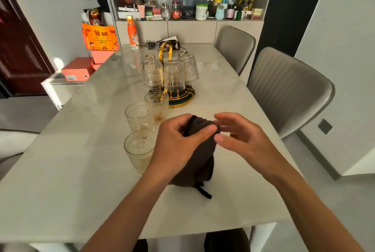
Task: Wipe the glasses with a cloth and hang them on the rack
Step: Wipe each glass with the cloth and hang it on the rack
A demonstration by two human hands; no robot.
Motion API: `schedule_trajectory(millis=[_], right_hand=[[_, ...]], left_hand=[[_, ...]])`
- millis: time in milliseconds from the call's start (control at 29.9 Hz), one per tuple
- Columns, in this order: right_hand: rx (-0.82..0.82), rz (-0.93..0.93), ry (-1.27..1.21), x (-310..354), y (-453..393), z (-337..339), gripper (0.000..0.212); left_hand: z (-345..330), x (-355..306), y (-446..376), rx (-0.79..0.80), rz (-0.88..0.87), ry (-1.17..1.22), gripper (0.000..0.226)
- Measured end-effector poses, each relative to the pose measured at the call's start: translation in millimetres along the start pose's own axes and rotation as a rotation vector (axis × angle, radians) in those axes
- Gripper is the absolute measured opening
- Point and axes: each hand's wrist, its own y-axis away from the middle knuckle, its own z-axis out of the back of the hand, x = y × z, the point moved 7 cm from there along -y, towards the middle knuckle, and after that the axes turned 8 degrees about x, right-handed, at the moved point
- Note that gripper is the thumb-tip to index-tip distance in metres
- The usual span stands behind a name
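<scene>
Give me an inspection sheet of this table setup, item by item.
Surface: pale marble-look table, sunlit at the far left.
Job's things: gold wire rack holding three ribbed clear glasses upside down; three more upright beside it, nearest one by the left wrist; dark brown cloth.
Clutter: orange drink bottle, keys and a patterned pouch at the far end.
Hands: left hand grips the cloth; right hand open, fingertips at the cloth's top.
Cables: nothing seen.
Surroundings: two grey padded chairs on the right, crowded shelf niche behind, orange boxes on the left.
</scene>
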Motion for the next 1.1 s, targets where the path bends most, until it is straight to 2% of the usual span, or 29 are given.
schedule_trajectory(millis=[100, 200, 267, 368, 434, 468, 535, 568, 601, 668, 735, 869, 1002, 1103], right_hand=[[-0.055, 0.130, -0.025, 21.3, -7.7, -5.0, 0.025], [-0.013, 0.156, -0.158, 27.9, -11.5, 0.9, 0.026], [-0.027, 0.153, -0.204, 28.5, -11.8, 5.2, 0.029], [-0.051, 0.116, -0.223, 25.3, -11.0, 7.5, 0.023], [0.008, 0.090, -0.178, 27.8, -9.0, 4.1, 0.012], [0.054, 0.080, -0.168, 31.2, -9.2, 2.0, 0.013], [0.137, 0.091, -0.057, 41.5, -13.4, -0.1, 0.036], [0.158, 0.112, 0.053, 47.9, -16.5, -0.6, 0.041], [0.160, 0.134, 0.146, 54.4, -19.6, -1.0, 0.038], [0.092, 0.162, 0.226, 60.5, -24.7, 3.7, 0.020], [0.003, 0.184, 0.220, 60.6, -24.4, 9.6, 0.013], [-0.123, 0.174, 0.031, 59.1, -14.9, 21.7, 0.019], [-0.149, 0.127, 0.020, 61.9, -7.8, 33.9, 0.019], [-0.164, 0.143, -0.081, 73.6, -2.6, 40.1, 0.021]], left_hand=[[-0.6, -12.7, -9.5, 0.043, -0.034, -0.003, 0.007], [8.1, -13.7, -15.5, 0.075, 0.016, 0.090, 0.007], [7.3, -8.6, -15.3, 0.187, 0.076, 0.106, 0.005], [-0.1, 4.3, -7.8, 0.336, 0.144, -0.010, 0.025], [0.8, 6.0, -6.6, 0.314, 0.136, -0.054, 0.027], [1.0, 3.4, -7.4, 0.296, 0.114, -0.068, 0.025], [1.5, -7.8, -10.3, 0.252, 0.011, -0.192, 0.019], [2.0, -13.9, -11.3, 0.221, -0.044, -0.267, 0.018], [2.9, -19.7, -11.3, 0.189, -0.083, -0.306, 0.019], [5.5, -24.1, -11.4, 0.139, -0.078, -0.289, 0.022], [12.3, -18.2, -10.3, 0.110, -0.002, -0.259, 0.023], [13.5, 14.0, 3.2, 0.328, 0.207, -0.151, 0.012], [35.8, 8.9, 12.2, 0.258, 0.173, -0.141, 0.014], [46.6, -12.1, 8.8, 0.200, 0.110, -0.001, 0.024]])
